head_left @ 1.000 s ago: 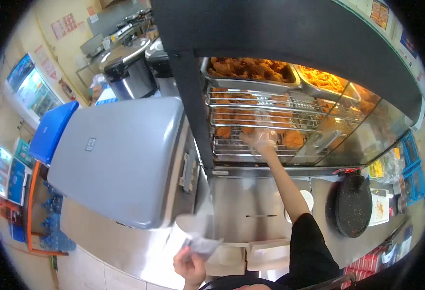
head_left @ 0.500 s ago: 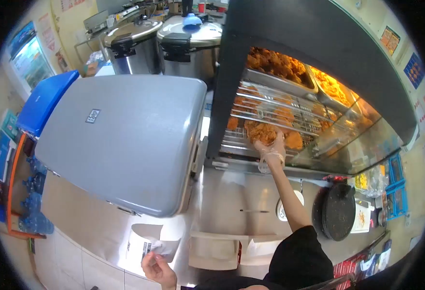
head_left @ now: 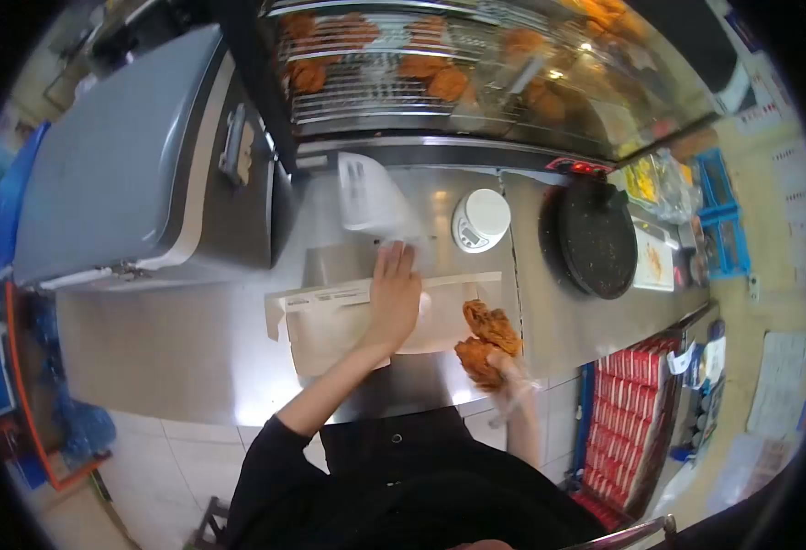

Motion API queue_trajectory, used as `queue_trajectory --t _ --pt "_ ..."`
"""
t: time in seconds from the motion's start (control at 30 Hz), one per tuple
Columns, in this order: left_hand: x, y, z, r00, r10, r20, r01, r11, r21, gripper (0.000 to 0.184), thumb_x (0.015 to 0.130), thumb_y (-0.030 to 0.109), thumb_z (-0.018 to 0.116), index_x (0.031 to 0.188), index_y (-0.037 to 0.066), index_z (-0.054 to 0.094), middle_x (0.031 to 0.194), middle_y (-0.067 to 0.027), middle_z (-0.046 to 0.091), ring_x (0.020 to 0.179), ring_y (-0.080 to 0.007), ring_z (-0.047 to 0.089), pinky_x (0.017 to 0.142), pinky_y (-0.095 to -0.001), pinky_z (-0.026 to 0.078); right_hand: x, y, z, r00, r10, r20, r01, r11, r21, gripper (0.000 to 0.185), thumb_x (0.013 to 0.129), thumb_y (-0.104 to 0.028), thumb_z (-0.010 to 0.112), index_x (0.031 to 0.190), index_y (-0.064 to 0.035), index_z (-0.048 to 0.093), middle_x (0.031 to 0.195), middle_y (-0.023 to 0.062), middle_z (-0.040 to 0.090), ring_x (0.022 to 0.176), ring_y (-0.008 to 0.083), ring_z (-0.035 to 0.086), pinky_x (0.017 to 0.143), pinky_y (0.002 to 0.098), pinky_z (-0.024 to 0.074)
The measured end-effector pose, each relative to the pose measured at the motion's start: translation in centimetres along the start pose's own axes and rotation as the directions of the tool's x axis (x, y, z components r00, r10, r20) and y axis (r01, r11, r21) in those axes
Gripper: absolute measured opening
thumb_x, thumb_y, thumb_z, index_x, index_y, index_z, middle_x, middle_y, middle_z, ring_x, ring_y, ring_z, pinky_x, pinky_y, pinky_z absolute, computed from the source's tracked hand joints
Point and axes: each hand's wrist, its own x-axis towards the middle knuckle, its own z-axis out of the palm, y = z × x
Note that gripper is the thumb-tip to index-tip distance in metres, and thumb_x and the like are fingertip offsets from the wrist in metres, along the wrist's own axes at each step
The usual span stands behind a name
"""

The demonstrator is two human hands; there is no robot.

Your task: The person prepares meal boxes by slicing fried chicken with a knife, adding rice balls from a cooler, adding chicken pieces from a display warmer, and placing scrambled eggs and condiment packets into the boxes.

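My right hand point(head_left: 511, 378), in a clear plastic glove, grips a large piece of fried chicken point(head_left: 487, 341) at the counter's front edge. My left hand point(head_left: 396, 289) reaches over the open cardboard boxes point(head_left: 330, 332); its fingertips are at the lower end of a white paper bag point(head_left: 371, 197), which is blurred by motion. Whether those fingers hold the bag cannot be made out. Just right of the bag sits a white kitchen scale point(head_left: 482, 220).
The heated display cabinet point(head_left: 385, 82) with fried pieces on racks spans the back. A large grey lidded box point(head_left: 119, 156) stands left. On the right are a round black griddle point(head_left: 597, 238), a white tray point(head_left: 652, 261) and red packets point(head_left: 625, 394) below.
My right hand has come out of the cabinet to the counter front with the chicken. My left hand has moved right, over the boxes, and the bag now lies farther back. The view has shifted.
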Motion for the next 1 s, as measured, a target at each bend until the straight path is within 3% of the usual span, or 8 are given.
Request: queue_trajectory --t 0.1,0.47,0.6,0.63,0.9,0.93,0.97,1.0 --pt "2.0 -0.2 -2.2 0.998 0.014 0.058 -0.003 0.983 -0.184 0.059 0.069 0.014 0.063 0.123 -0.001 0.044 0.116 -0.0232 0.052 0.116 -0.0362 0.043 0.100 -0.0460 0.029 4.4 4.7 0.7 1.000 -0.021 0.004 0.019 0.933 0.360 0.060 0.072 -0.022 0.067 0.123 -0.0073 0.040 0.108 0.0123 0.055 0.092 0.0257 0.060 0.068 0.0356 0.0533" --pt "-11.9 -6.4 -20.5 0.811 -0.561 -0.165 0.384 0.724 -0.573 0.037 0.076 0.003 0.060 0.112 -0.002 0.056 0.106 -0.0183 0.061 0.096 -0.0288 0.061 0.082 -0.0315 0.044 1.3 4.2 5.4 0.977 0.086 -0.196 -0.147 0.937 -0.317 0.051 0.083 -0.040 0.052 0.120 -0.0078 0.038 0.081 0.0107 0.061 0.050 0.0190 0.058 0.031 0.0282 0.0412" --pt "-17.4 -9.6 -20.1 0.764 -0.631 0.133 0.625 0.674 -0.393 0.028 0.079 0.009 0.054 0.104 -0.002 0.060 0.094 -0.0207 0.063 0.084 -0.0337 0.062 0.077 -0.0352 0.047 -0.5 5.0 12.4 0.995 -0.075 0.066 0.099 0.833 -0.544 0.056 0.084 -0.043 0.052 0.126 -0.0068 0.038 0.104 0.0162 0.053 0.072 0.0173 0.059 0.052 0.0246 0.0483" --pt "-18.2 -10.6 -18.0 0.802 -0.575 0.164 0.595 0.739 -0.316 0.029 0.079 0.011 0.053 0.104 -0.001 0.059 0.093 -0.0219 0.063 0.084 -0.0360 0.061 0.077 -0.0382 0.047 1.9 9.2 13.2 0.996 0.008 0.087 0.032 0.889 -0.457 0.063 0.086 -0.042 0.051 0.134 -0.0080 0.027 0.112 0.0140 0.056 0.108 0.0240 0.051 0.091 0.0350 0.0403" --pt "-20.1 -15.7 -2.7 0.833 -0.384 0.398 0.531 0.758 -0.379 0.037 0.079 0.021 0.052 0.109 0.000 0.053 0.094 -0.0221 0.060 0.087 -0.0408 0.057 0.076 -0.0446 0.045 2.3 13.8 17.0 0.665 -0.624 0.410 0.318 -0.260 -0.912 0.029 0.084 -0.019 0.049 0.112 -0.0144 0.056 0.103 0.0111 0.059 0.096 0.0246 0.055 0.087 0.0398 0.0408" --pt "-20.2 -15.9 -2.5 0.840 -0.393 0.374 0.533 0.722 -0.440 0.037 0.078 0.021 0.053 0.109 0.000 0.053 0.096 -0.0219 0.060 0.088 -0.0409 0.056 0.076 -0.0443 0.045 3.9 15.0 12.6 0.450 -0.873 0.189 0.615 0.150 -0.774 0.029 0.080 -0.014 0.049 0.107 -0.0164 0.060 0.095 0.0093 0.062 0.097 0.0249 0.055 0.087 0.0402 0.0417" --pt "-20.1 -16.0 -2.5 0.821 -0.400 0.408 0.561 0.697 -0.446 0.042 0.077 0.023 0.054 0.113 0.001 0.051 0.098 -0.0223 0.059 0.089 -0.0405 0.056 0.076 -0.0439 0.045 6.0 14.9 7.5 0.334 -0.896 0.292 0.320 -0.184 -0.929 0.030 0.076 -0.010 0.053 0.105 -0.0165 0.061 0.089 0.0089 0.064 0.095 0.0256 0.056 0.083 0.0378 0.0443" --pt "-20.2 -16.1 -2.0 0.824 -0.396 0.406 0.558 0.694 -0.455 0.042 0.077 0.023 0.054 0.113 0.001 0.051 0.098 -0.0223 0.059 0.089 -0.0405 0.056 0.076 -0.0439 0.045 4.7 9.5 8.3 0.622 -0.766 0.162 0.195 -0.049 -0.980 0.032 0.075 -0.012 0.055 0.106 -0.0160 0.060 0.089 0.0106 0.063 0.095 0.0257 0.057 0.082 0.0367 0.0451"
